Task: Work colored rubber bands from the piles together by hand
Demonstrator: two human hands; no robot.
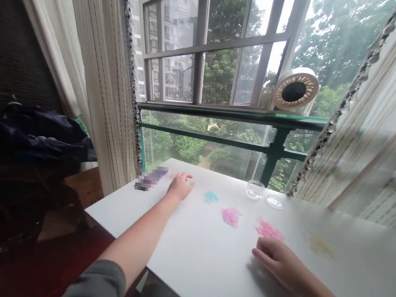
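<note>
My left hand (181,186) reaches across the white table, palm down with the fingers apart, beside a small pale pink patch of loose bits (173,176) that it partly covers. My right hand (273,257) is curled into a loose fist just in front of a bright pink heap (269,230), with nothing visible in it. Between the hands lie a light blue heap (210,197) and a pinkish-purple heap (231,216). A yellowish heap (322,245) is on the right. The heaps look like thin, tangled pieces, too small to name.
A clear round container (254,189) and a clear lid or shallow dish (274,202) stand near the far edge of the white table (186,243). A pixelated dark object (151,178) lies at left. A round white fan (295,89) is by the window, between curtains (97,59).
</note>
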